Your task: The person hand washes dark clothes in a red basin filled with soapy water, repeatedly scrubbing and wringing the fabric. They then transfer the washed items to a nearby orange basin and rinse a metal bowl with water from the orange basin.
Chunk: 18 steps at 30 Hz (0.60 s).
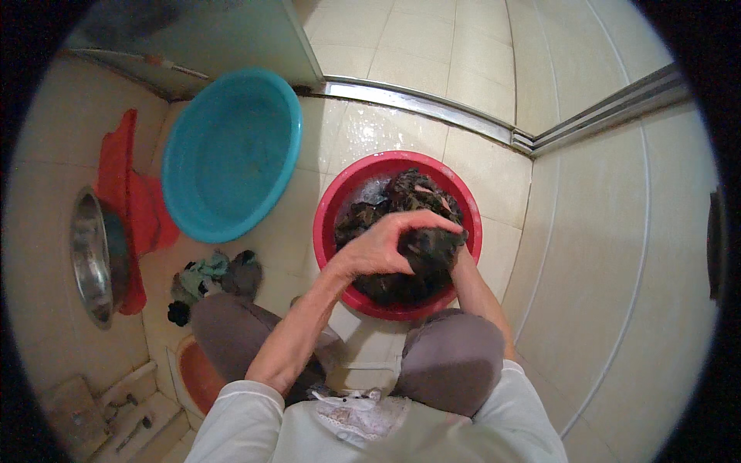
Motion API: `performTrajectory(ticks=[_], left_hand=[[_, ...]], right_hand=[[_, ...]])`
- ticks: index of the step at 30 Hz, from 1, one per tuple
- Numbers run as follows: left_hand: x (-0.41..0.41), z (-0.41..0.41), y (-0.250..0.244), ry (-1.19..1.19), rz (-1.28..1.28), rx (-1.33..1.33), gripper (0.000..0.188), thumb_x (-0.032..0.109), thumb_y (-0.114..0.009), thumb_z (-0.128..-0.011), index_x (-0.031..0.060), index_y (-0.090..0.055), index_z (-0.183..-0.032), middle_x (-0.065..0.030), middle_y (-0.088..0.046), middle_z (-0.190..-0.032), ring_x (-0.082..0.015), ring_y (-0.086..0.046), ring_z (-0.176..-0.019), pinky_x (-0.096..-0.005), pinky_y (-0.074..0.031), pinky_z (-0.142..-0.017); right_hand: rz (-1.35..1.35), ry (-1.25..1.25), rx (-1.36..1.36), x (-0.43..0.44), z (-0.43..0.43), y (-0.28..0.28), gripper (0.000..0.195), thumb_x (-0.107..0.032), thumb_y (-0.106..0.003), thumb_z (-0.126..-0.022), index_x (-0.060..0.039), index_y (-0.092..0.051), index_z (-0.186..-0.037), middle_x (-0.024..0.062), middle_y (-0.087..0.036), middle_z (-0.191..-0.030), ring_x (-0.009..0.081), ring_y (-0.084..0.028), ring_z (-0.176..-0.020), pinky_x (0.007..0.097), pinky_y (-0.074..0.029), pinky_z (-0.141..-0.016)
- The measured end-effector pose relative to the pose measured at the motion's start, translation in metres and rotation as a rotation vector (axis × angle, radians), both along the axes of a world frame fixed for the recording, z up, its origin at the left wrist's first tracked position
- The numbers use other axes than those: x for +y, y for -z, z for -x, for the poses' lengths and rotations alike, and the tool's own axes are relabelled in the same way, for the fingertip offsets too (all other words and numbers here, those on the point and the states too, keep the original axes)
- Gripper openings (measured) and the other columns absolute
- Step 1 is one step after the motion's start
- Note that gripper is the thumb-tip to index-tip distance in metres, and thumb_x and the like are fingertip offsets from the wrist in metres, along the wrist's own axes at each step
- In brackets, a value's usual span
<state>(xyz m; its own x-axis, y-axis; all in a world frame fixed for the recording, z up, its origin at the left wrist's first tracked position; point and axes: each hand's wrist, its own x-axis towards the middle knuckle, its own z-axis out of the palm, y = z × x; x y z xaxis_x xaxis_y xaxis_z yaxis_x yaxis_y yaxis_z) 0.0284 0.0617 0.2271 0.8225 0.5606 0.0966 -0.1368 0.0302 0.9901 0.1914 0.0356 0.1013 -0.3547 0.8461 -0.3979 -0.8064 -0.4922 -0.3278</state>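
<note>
Wet dark patterned cloth (425,197) fills much of a red plastic basin (322,231) on the tiled floor, between the person's knees. Some suds or water show at the basin's upper left inside. My left hand (391,240) curves round a bunched dark part of the cloth (431,252), thumb below and fingers above. The right side of that bunch meets my right hand (461,257), which is mostly hidden behind the cloth, so its fingers do not show.
A large turquoise basin (231,156) rests at the upper left. Beside it are a red plastic object (136,214) and a steel bowl (92,260) against the wall. Small crumpled clothes (214,275) lie on the floor. A metal door track (417,104) crosses beyond the red basin.
</note>
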Motion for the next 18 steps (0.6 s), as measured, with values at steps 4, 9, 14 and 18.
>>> performTrajectory(ticks=[4, 9, 14, 18], left_hand=[[0.031, 0.038, 0.037, -0.396, 0.52, -0.325, 0.044, -0.002, -0.06, -0.068, -0.003, -0.054, -0.112, -0.0118, -0.058, -0.113, -0.02, -0.057, -0.102, -0.0325, -0.044, -0.093], [0.036, 0.033, 0.109, -0.698, 0.744, -0.234, 0.028, 0.016, -0.054, -0.085, 0.0014, -0.055, -0.109, -0.0068, -0.062, -0.098, -0.0161, -0.06, -0.088, -0.0289, -0.048, -0.083], [0.017, 0.009, 0.122, -0.641, 1.178, -0.458, 0.04, 0.039, -0.047, -0.089, 0.0074, -0.058, -0.109, -0.0093, -0.061, -0.106, -0.0229, -0.058, -0.093, -0.0377, -0.048, -0.084], [0.019, 0.015, 0.136, -0.667, 1.195, -0.353, 0.034, 0.033, -0.055, -0.083, 0.0068, -0.062, -0.103, -0.009, -0.064, -0.098, -0.0252, -0.061, -0.087, -0.039, -0.049, -0.082]], right_hand=[[-0.187, 0.035, -0.617, -0.006, -0.006, 0.005, 0.039, -0.035, -0.043, -0.092, -0.005, -0.055, -0.113, 0.0102, -0.06, -0.108, 0.0211, -0.058, -0.095, 0.0361, -0.049, -0.084], [-0.065, 0.081, 0.188, -0.005, -0.001, 0.004, 0.056, -0.05, -0.04, -0.09, -0.0054, -0.05, -0.122, 0.0094, -0.055, -0.121, 0.0244, -0.053, -0.107, 0.041, -0.042, -0.095], [0.095, 0.055, 0.247, -0.008, 0.014, -0.017, 0.069, -0.062, -0.041, -0.084, -0.0089, -0.047, -0.127, 0.0081, -0.048, -0.129, 0.0271, -0.047, -0.114, 0.0436, -0.037, -0.098], [0.142, -0.054, -0.08, -0.01, 0.007, -0.011, 0.071, -0.063, -0.045, -0.082, -0.0042, -0.05, -0.121, 0.0102, -0.058, -0.114, 0.0253, -0.055, -0.102, 0.039, -0.043, -0.091]])
